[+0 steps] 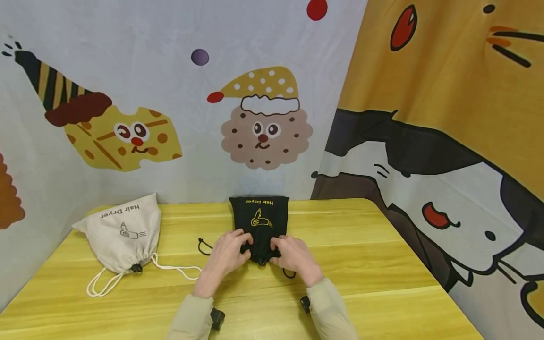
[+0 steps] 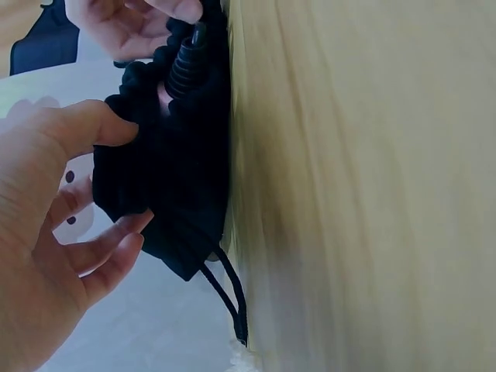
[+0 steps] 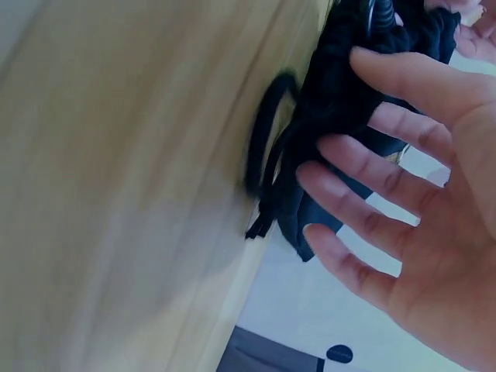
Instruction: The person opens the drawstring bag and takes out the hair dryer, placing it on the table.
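Observation:
A black drawstring bag (image 1: pixel 260 215) printed "Hair Dryer" with a gold dryer picture lies on the table, its gathered mouth toward me. My left hand (image 1: pixel 229 250) holds the left side of the mouth, thumb in front and fingers curled about the edge. At the right side, my right hand (image 1: pixel 293 252) grips the cloth between thumb and fingers. A ribbed black piece (image 2: pixel 188 66) shows in the bag's opening in the left wrist view. Black drawcord loops (image 3: pixel 267 139) stick out at the bag's sides. The bag's other contents are hidden.
On the left of the wooden table (image 1: pixel 361 245) lies a pale drawstring bag (image 1: pixel 127 231) with the same kind of print. Its white cords (image 1: pixel 176 269) trail toward my left forearm. A cartoon-printed cloth (image 1: pixel 191 156) hangs behind the table, with another printed panel at the right.

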`<state>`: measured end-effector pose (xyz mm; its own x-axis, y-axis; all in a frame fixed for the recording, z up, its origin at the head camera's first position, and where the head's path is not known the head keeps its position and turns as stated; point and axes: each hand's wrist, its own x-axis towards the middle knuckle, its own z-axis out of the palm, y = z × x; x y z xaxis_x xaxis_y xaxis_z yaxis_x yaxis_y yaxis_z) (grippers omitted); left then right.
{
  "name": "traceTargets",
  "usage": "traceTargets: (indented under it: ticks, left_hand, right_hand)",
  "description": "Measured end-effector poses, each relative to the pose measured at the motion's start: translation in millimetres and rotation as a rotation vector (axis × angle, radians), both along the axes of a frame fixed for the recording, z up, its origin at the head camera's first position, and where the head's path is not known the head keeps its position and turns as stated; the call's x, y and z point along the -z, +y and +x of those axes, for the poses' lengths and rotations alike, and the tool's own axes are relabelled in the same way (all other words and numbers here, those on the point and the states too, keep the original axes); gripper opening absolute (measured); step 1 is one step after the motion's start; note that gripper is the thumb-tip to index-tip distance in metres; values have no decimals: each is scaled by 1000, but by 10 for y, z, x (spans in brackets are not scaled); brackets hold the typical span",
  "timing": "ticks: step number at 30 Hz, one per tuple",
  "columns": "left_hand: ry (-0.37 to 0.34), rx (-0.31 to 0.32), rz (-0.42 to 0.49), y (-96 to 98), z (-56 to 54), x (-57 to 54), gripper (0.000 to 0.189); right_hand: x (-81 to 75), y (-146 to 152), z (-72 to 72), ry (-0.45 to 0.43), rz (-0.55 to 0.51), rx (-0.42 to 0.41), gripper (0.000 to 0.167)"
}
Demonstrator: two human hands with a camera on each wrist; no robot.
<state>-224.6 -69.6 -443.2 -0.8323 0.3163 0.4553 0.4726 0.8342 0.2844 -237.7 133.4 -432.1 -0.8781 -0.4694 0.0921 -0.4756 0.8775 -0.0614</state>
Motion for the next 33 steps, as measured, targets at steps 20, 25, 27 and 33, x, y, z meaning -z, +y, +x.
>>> traceTargets:
  ticks: [20,25,27,33]
  left_hand:
    - [64,-28,-18,-18,-7,20,19]
    - [71,-24,-13,-26,-14,22,19]
    - [79,-24,-11,-31,-16,23,19]
    - [95,-16,5,-48,-7,16,21]
  right_hand:
    - [19,-1,6,48,-32,0,18]
    - [22,29,-9,40,-50,8,18]
    - [19,43,-12,36,-65,10,18]
    - [14,78,-18,43,-79,24,16]
